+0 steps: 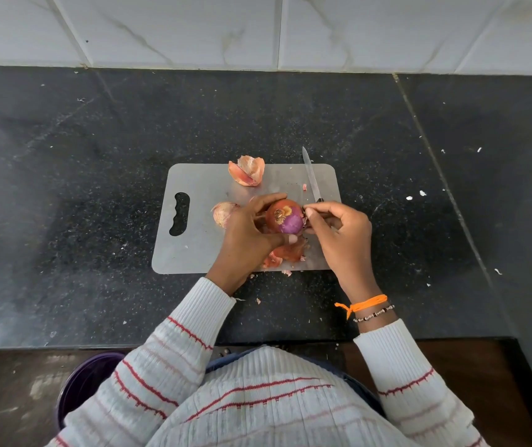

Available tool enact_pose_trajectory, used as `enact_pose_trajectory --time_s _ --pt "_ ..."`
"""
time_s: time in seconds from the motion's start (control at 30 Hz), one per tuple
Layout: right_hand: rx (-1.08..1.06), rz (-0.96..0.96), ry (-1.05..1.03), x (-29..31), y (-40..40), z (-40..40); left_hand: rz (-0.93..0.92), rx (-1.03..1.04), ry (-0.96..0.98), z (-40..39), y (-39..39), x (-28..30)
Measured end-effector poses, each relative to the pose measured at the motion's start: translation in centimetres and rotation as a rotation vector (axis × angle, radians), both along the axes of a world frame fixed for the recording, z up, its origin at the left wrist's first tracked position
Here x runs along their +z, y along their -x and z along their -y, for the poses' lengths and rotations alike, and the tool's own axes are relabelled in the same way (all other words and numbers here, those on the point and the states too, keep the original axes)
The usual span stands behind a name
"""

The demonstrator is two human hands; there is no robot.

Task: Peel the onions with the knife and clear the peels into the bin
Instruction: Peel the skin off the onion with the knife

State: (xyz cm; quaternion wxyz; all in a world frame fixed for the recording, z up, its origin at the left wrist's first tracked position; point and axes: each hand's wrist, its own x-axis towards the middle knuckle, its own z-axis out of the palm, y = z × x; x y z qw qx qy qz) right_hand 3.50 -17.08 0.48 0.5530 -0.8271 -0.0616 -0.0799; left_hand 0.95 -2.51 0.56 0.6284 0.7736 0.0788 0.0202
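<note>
My left hand point(245, 233) gripped the onion point(284, 217) steady over the cutting board point(200, 246) so my right hand point(339, 233), knife point(311, 177) in its grasp, could pinch off loosened skin.

I see a ribbed white knit sweater point(258, 398) with thin red stripes across the chest and both sleeves. On the right wrist I see an orange thread band point(366, 303) tied above a thin beaded bracelet point(374, 314).
</note>
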Motion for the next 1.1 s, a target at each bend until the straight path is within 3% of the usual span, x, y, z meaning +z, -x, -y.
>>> enact_pose_trajectory --time_s 0.1,0.37,0.6,0.8,1.0,1.1 --pt "-0.019 -0.047 -0.082 0.2 0.2 -0.4 0.004 0.001 -0.014 0.1 0.0 0.0" --pt "0.006 0.15 0.274 -0.5 0.4 -1.0 0.01 -0.027 0.009 0.6 0.4 0.2" --pt "-0.048 0.17 0.41 -1.1 -0.2 -0.1 -0.026 -0.058 0.224 0.4 0.7 0.0" --pt "-0.027 0.044 0.243 -1.4 -0.3 1.1 -0.09 -0.054 0.469 0.2 0.6 0.3" --pt "0.001 0.02 -0.039 0.7 0.8 -0.1 -0.112 -0.033 0.485 0.6 0.9 0.2" --pt "0.047 0.01 -0.05 1.4 1.0 -0.4 -0.118 -0.041 0.493 0.5 1.0 0.2"
